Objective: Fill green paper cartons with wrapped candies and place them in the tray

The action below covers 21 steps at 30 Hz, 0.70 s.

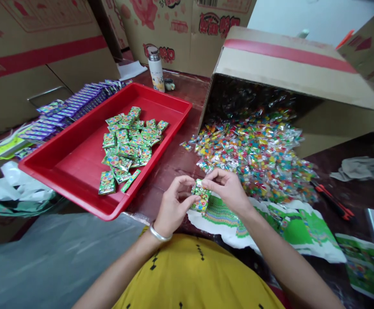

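Left hand [174,201] and right hand [227,186] pinch a small green box [201,198] (light, crushable card, likely). Hold its edges.

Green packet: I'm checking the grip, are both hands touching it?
Touching: head view shows the left hand and right hand both pinching the green packet.

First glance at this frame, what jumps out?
A bright heap of small clear packets spills from a tipped cardboard box at right centre. Left of it, a red tray holds a pile of little green boxes. At bottom centre, the left hand and right hand pinch one small green box between them.
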Motion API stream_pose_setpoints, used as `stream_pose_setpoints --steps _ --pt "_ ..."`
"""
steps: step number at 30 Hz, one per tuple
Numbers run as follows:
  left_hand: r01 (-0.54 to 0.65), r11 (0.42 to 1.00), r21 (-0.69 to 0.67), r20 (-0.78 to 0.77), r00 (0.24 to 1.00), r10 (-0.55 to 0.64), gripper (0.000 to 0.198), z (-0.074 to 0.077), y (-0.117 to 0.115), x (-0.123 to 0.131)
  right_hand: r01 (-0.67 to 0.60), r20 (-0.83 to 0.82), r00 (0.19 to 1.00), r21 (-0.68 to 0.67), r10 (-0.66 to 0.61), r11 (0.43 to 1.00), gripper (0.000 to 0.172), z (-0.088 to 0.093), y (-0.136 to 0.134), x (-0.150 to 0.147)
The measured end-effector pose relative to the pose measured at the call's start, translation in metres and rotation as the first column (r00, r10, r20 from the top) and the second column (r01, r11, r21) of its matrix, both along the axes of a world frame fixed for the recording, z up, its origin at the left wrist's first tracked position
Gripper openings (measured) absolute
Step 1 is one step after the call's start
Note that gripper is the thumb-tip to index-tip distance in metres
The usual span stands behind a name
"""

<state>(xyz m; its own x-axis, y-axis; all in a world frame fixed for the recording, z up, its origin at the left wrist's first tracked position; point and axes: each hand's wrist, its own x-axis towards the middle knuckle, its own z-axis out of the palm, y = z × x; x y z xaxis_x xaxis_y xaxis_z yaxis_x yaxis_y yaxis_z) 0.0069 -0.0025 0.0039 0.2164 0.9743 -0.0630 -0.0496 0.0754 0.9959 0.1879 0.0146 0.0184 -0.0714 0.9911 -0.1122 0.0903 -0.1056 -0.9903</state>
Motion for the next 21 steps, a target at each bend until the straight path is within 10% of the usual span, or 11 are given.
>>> stream_pose_setpoints --steps 11,21 --pt "0.105 0.994 -0.031 -0.032 0.994 -0.106 0.039 -0.006 -0.004 -0.009 -0.124 0.234 0.971 0.282 0.057 0.951 0.014 0.003 -0.013 -0.001" --pt "0.22 0.97 -0.108 -0.067 0.971 -0.228 0.041 -0.016 -0.014 -0.028 -0.317 0.18 0.936 0.057 0.302 0.947 0.016 -0.004 -0.009 -0.002"
